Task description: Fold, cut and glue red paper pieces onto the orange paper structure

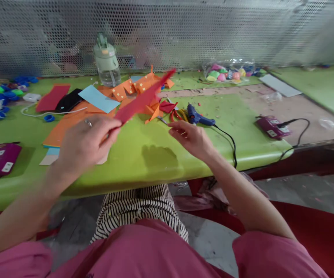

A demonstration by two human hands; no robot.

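Note:
My left hand (90,141) is closed on one end of a long red sheet (143,101), which points up and to the right above the table and is blurred. My right hand (191,139) is over the table with its fingers bent, close to a pair of scissors with red handles (176,115). Whether anything sits between its fingertips is too small to tell. A blue glue gun (199,116) lies just beyond that hand. Behind the red sheet are cut orange pieces (123,89). Orange sheets (57,129) and a light blue sheet (99,98) lie beyond my left hand.
A water bottle (107,63) stands by the perforated metal panel (167,34). Purple boxes (272,127) lie at right and left, the right one with a black cable. A bag of colourful pieces (229,73) is at the back; blue caps (19,83) lie far left.

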